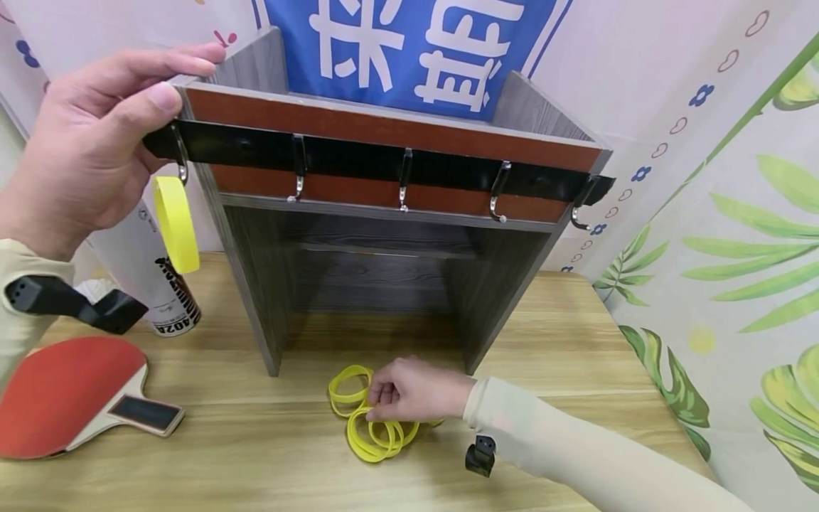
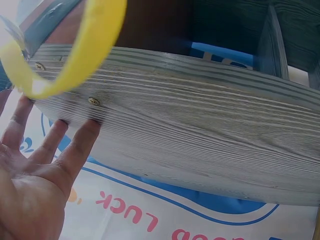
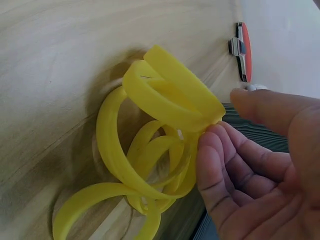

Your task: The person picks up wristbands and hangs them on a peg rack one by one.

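- Head view: one yellow band [image 1: 178,224] hung from the leftmost hook [image 1: 182,153] of the black strip [image 1: 352,158] across the grey wooden rack [image 1: 267,284]. The other four hooks [image 1: 406,178] carried no band, so by count the hanging looked one-fifth done if each hook were due one.
- The remaining loose bands [image 1: 365,444] lay in an overlapping cluster on the table [image 1: 256,462], just in front of the rack's opening. The right hand [image 1: 416,390] was down at them, fingers curled. The left hand [image 1: 105,142] was up at the rack's top left corner, beside the hung band and well apart from the right. A red paddle [image 1: 70,398] and a white canister [image 1: 160,299] stood outside the work.
- Left wrist view: the left fingers were spread and nearly straight, their tips against the rack's outer side panel [image 2: 200,110], while the hung band crossed close to the camera.
- Right wrist view: two bands stood tipped up at the right fingertips, above the rest. The thumb seemed a little apart from them, but depth was hard to judge, so I cannot tell whether either was pinched.
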{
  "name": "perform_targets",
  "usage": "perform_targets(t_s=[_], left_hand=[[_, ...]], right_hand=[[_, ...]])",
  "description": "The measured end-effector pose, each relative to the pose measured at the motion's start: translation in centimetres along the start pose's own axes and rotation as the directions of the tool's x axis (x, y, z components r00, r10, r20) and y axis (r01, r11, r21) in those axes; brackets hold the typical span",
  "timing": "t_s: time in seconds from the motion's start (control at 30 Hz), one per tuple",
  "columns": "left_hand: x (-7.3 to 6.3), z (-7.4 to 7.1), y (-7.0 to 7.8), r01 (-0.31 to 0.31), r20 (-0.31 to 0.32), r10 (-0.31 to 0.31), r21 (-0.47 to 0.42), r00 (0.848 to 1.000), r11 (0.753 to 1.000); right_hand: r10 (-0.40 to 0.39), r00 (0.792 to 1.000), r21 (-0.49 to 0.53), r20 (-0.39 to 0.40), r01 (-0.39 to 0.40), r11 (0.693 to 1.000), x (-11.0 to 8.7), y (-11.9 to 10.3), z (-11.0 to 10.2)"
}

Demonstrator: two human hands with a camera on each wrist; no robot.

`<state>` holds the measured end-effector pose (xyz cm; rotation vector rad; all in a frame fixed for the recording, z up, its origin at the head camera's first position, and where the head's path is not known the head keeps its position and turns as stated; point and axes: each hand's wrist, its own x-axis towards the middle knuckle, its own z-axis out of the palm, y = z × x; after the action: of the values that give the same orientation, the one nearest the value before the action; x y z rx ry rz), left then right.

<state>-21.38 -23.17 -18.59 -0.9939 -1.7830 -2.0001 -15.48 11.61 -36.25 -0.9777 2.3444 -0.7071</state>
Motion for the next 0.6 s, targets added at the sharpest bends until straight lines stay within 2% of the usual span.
perform_targets(t_s=[0.3,0.6], left_hand=[[-0.05,0.16,0.11,-0.013,-0.051,0.015,0.039,0.999,0.999],[0.02,0.27,0.04,-0.017,-0.044,0.018,0.027,0.999,1.0]], right_hand=[[0.03,0.999,-0.022,0.023,-0.03,0.999,0.3,-0.26,-0.34],[0.0,0.999,-0.121,0.034,0.004,0.993,0.34,-0.38,-0.39]])
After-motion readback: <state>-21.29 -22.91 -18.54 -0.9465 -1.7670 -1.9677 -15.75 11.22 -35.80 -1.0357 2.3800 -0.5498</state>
